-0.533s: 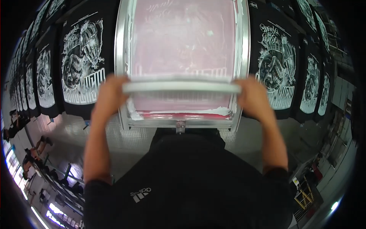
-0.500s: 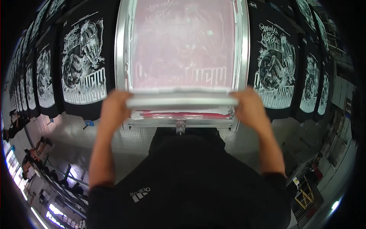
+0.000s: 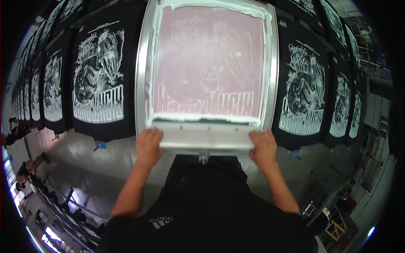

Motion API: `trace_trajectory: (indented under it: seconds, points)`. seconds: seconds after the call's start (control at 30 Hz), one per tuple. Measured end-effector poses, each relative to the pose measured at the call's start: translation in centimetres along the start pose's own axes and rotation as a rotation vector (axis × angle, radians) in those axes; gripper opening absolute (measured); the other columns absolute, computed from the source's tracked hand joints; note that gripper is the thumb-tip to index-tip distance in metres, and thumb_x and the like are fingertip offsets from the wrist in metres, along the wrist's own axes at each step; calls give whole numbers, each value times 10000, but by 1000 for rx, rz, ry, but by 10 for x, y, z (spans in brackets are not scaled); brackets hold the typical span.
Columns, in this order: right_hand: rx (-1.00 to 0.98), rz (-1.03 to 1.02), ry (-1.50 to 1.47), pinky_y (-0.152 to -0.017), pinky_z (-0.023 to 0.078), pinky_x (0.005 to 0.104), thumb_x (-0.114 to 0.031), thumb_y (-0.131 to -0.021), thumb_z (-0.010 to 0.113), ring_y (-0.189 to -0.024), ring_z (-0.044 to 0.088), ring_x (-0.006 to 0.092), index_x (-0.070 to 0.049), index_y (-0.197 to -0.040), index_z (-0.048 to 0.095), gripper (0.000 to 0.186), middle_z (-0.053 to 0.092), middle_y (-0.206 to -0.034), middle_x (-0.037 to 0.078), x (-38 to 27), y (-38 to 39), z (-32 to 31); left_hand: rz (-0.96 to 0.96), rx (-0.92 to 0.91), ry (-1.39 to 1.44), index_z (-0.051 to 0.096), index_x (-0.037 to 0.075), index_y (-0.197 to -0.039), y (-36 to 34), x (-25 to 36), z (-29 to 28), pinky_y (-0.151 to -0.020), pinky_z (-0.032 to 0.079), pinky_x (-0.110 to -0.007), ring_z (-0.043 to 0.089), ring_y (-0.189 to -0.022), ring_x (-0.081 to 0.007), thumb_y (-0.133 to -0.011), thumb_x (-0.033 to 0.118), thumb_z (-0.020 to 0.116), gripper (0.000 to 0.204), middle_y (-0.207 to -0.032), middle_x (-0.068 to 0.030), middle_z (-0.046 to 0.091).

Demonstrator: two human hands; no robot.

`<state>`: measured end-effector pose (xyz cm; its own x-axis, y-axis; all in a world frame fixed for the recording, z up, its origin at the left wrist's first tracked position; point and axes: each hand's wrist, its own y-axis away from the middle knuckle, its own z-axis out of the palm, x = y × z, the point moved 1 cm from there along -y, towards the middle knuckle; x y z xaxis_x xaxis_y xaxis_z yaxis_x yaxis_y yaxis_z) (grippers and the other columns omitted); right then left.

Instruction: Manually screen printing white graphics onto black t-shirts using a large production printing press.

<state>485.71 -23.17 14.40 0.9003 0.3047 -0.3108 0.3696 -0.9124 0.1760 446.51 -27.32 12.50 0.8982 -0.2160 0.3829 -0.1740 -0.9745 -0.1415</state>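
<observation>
A person in a black T-shirt (image 3: 206,215) leans over a metal frame (image 3: 143,67) on a shop floor, both bare hands curled over the ends of a broad metal squeegee (image 3: 206,138). The left hand (image 3: 149,146) grips the bar's nine o'clock end, so that the squeegee stretches from it toward three o'clock. The right hand (image 3: 263,147) grips the three o'clock end, with the bar running from it toward nine. The squeegee lies across the frame's near end, at six o'clock of the pale pink mesh (image 3: 206,63), a thin dark green strip showing along its far edge. How hard it presses down cannot be told.

From the left hand the mesh sits at one o'clock; from the right hand, at eleven. Faint lettering and drawing show through it, and thick white ink (image 3: 219,6) lines its border, heaviest at twelve o'clock. A small metal clamp (image 3: 203,157) sits just beyond the squeegee at six o'clock. Black shirts printed in white flank the frame, the nearest ones at nine o'clock (image 3: 99,76) and three o'clock (image 3: 301,82), with more in rows behind.
</observation>
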Motion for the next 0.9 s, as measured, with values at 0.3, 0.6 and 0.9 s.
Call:
trace_trajectory:
  seconds: [0.3,0.6,0.9]
  points:
    - [121,5,223,-792,549,491,-130,-730,672,-907,683,365,-153,-1082,727,357,722,-914,142,95,-301,-58,-14,-37,-137,739,140,-1068,-326,-120,29,-801,556,-450,694,-884,-370,-711,215,799,369,-922,-162,715]
    - [54,-78,189,-899,551,426,-158,-651,619,-1017,690,370,-119,-1159,736,523,730,-1014,197,130,-450,-131,-125,-106,-120,752,109,-1077,-456,-126,-6,-858,531,-425,700,-940,-342,-709,342,854,448,-979,-166,737]
    - [-164,-86,16,-841,561,376,-106,-579,716,-903,723,334,-46,-1149,732,573,749,-971,192,141,-507,-163,-344,-782,401,681,35,-1132,-169,-18,-17,-950,498,-446,672,-1034,-342,-953,294,636,318,-1067,-192,714]
